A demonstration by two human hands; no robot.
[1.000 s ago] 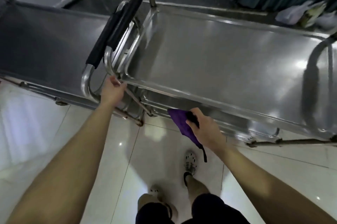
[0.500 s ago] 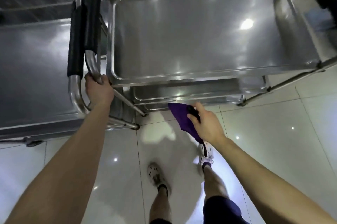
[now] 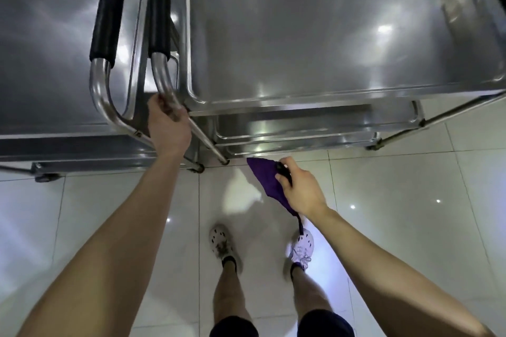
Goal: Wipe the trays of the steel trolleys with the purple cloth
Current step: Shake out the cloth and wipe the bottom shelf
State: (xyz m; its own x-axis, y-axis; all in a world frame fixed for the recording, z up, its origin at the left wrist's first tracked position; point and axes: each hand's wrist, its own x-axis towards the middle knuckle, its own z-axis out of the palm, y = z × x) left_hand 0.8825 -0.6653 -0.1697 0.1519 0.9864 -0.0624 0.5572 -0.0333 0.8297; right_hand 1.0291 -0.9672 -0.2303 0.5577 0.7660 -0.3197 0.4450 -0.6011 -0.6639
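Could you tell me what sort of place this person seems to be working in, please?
Likely a canteen or hospital service area: a tiered steel trolley beside a second trolley, on a glossy tiled floor.

No text, label, brand, number or sign can be read. The trolley trays [image 3: 315, 35], the handles [image 3: 161, 73], the purple cloth [image 3: 267, 180] and the shoes [image 3: 220, 239] carry no legible marks.
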